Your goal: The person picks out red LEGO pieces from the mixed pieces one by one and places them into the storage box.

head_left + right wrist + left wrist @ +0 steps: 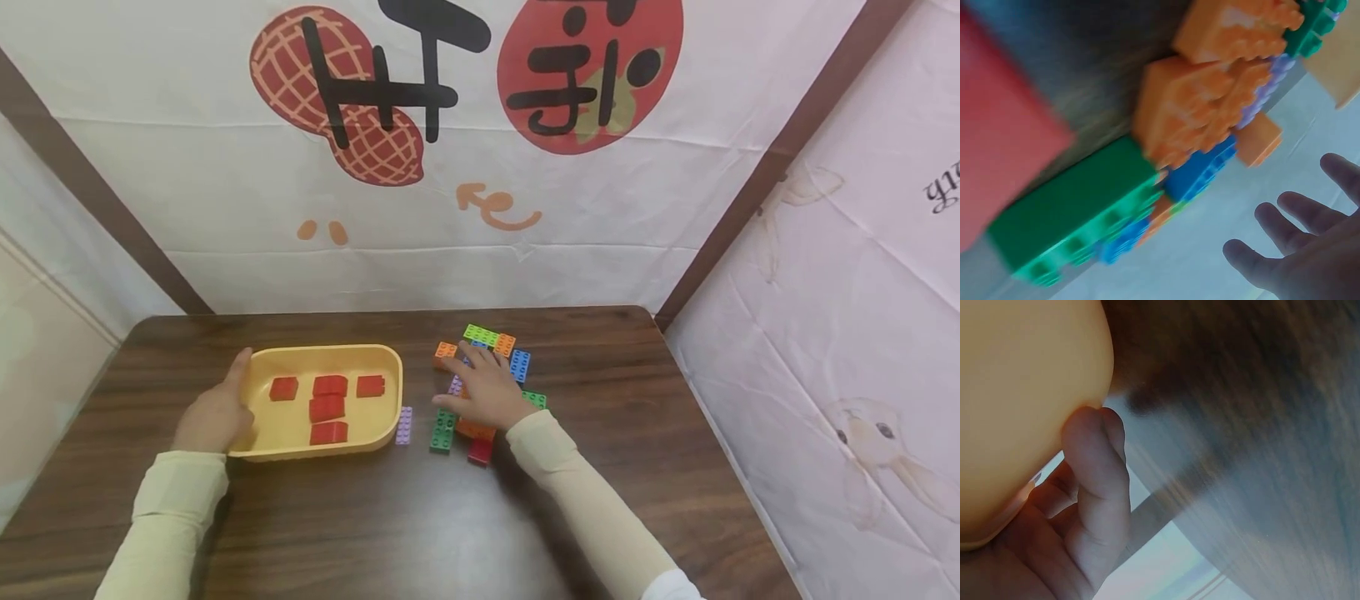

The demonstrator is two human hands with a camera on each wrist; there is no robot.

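Note:
My left hand (213,417) grips the left end of a yellow plastic tray (393,358). In the left wrist view its fingers bend against the outer wall of the tray (1029,375). Several red toy bricks (327,408) lie inside. My right hand (491,392) hovers with spread fingers over a cluster of building bricks, hiding part of it. The right wrist view shows nothing in that hand (1304,231); orange bricks (1179,112), a green brick (1079,212) and a blue brick (1200,172) are beside it. A blurred red brick (1004,131) is close to the camera.
A purple brick (404,426) lies between the tray and the cluster. Lime (480,335) and orange (446,352) bricks sit at the cluster's far side, a red brick (481,452) at its near side. A printed cloth (450,275) hangs behind the dark wooden table (360,533).

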